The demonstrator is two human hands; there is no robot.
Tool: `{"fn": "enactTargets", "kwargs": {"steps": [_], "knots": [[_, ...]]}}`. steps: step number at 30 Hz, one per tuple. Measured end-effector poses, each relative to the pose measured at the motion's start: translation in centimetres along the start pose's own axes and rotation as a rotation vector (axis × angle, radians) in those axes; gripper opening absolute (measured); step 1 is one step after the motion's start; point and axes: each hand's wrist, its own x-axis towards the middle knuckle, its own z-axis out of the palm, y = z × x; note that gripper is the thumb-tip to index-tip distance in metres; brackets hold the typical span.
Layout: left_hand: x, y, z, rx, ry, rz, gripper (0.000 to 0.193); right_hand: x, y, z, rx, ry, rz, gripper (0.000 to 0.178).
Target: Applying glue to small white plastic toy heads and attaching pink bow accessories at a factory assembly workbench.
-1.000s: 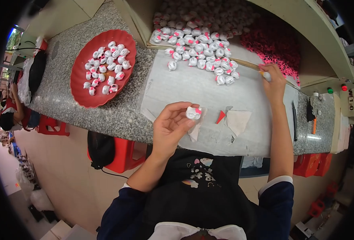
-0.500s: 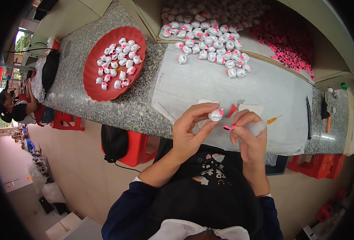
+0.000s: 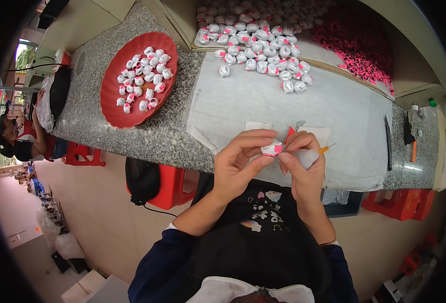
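My left hand (image 3: 229,166) pinches a small white figurine head (image 3: 269,149) with a pink bow between thumb and fingers, above the near edge of the pale work sheet. Close against it on the right is my right hand (image 3: 309,174), thumb and fingertips touching the head's bow side. Tucked in that same hand is a small translucent squeeze bottle (image 3: 308,158) with a yellow needle tip (image 3: 324,150) pointing right. A bit of pink shows along the head's underside; the fingertips hide how the pink piece sits.
A red scalloped bowl (image 3: 110,108) at left holds several white heads. More heads (image 3: 263,50) lie piled at the back, beside a heap of pink pieces (image 3: 364,60). A black tool (image 3: 388,144) and an orange stick (image 3: 413,154) are at right. Another person (image 3: 23,136) sits far left.
My right hand has moved left with the pink piece and bottle, meeting the head in my left hand. The head has turned, showing its bow toward the right.
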Motion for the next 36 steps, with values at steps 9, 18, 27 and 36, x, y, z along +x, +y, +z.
{"fn": "enactTargets", "kwargs": {"steps": [9,18,27,36], "knots": [[-0.3,-0.2,-0.8,-0.262,-0.124,-0.141,0.024,-0.1,-1.7,0.6,0.147,-0.141,0.079,0.029],[-0.1,0.3,-0.6,-0.234,-0.118,-0.217,0.025,-0.5,-1.2,-0.5,0.038,-0.098,0.176,0.025],[-0.3,-0.1,-1.1,0.048,-0.146,-0.058,0.026,-0.4,-1.1,-0.1,-0.030,-0.070,0.087,0.025],[-0.6,-0.5,-1.1,-0.162,-0.211,-0.100,0.025,-1.4,-1.4,-0.7,0.041,-0.087,0.165,0.022]]}}
